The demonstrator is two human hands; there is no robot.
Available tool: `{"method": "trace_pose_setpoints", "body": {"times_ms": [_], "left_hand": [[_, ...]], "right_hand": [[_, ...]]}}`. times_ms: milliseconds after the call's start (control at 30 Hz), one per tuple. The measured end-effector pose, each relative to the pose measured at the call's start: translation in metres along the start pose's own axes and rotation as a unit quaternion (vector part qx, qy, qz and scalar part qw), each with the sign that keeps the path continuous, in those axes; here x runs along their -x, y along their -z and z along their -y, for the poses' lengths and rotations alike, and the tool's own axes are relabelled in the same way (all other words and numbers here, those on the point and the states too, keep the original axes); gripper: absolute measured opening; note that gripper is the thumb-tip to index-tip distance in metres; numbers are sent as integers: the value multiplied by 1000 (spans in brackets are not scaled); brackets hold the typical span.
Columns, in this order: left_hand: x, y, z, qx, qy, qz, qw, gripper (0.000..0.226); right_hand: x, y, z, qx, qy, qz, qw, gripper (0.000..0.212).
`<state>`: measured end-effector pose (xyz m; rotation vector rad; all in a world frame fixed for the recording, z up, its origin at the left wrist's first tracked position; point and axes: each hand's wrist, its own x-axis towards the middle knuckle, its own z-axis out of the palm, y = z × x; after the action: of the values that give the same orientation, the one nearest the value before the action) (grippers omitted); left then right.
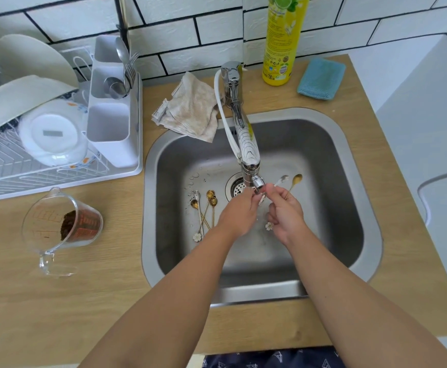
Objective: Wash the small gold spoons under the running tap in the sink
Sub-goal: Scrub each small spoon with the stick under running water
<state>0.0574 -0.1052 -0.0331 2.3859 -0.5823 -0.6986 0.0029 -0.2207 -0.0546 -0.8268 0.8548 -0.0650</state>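
Both hands met under the tap (254,179): the left hand (237,212) and right hand (286,213) each pinched, it seemed, one spoon (269,225). Left of the tap lay four spoons (203,211); right of it, two more (290,180).

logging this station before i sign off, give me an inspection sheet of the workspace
surface: wooden counter around a steel sink.
job's things: gold spoons lying left of the drain; two spoons right of the tap; one spoon in hand.
clutter: measuring jug, cloth, soap bottle, blue sponge.
grippers: left hand and right hand under the spout, both on the held spoon.
cables: white hose beside the tap.
surroundings: dish rack, tiled wall.
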Motion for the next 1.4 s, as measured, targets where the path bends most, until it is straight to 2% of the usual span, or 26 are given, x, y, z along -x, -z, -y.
{"method": "trace_pose_setpoints", "body": {"times_ms": [100,200,300,400,433,467,533,567,633,733,867,933,1033,1100,1233,1300,1400], "left_hand": [[7,15,26,-37,17,14,999,33],[15,24,48,-16,62,15,998,35],[14,23,45,78,106,4,991,30],[11,13,29,253,151,-6,956,23],[12,9,24,274,151,-11,950,21],[13,7,22,243,133,-21,960,20],[17,2,24,93,77,-50,991,25],[22,1,27,28,61,-59,996,31],[33,-1,35,-39,68,-63,995,37],[51,-9,49,-109,92,-40,989,32],[60,-8,50,55,106,-13,993,27],[62,-6,48,67,98,-13,993,29],[64,-8,47,66,100,7,993,34],[65,-9,47,72,112,18,991,34],[64,-9,48,104,136,15,985,36],[64,-9,48,131,157,17,979,39],[64,-6,48,140,203,12,969,62]], "right_hand": [[-1,3,2,-19,12,-25,999,17],[-2,4,6,-55,28,-58,996,13],[-2,7,9,-69,30,-74,994,12],[-2,7,8,-52,31,-63,996,14],[-2,5,8,-38,30,-55,997,15],[-1,4,7,-22,27,-46,998,16],[0,2,4,10,21,-26,999,16],[1,1,3,22,17,-15,1000,19],[1,0,-1,56,7,11,998,25],[5,-5,-8,164,-16,49,985,14],[10,-12,-17,236,-45,102,965,10],[10,-14,-17,220,-40,109,968,6],[5,-11,-12,138,-17,65,988,15],[0,-6,-8,102,-19,54,993,10],[8,-5,-14,245,-59,122,960,18],[10,-8,-18,237,-63,139,960,20],[7,-11,-11,149,-34,103,983,22]]}}
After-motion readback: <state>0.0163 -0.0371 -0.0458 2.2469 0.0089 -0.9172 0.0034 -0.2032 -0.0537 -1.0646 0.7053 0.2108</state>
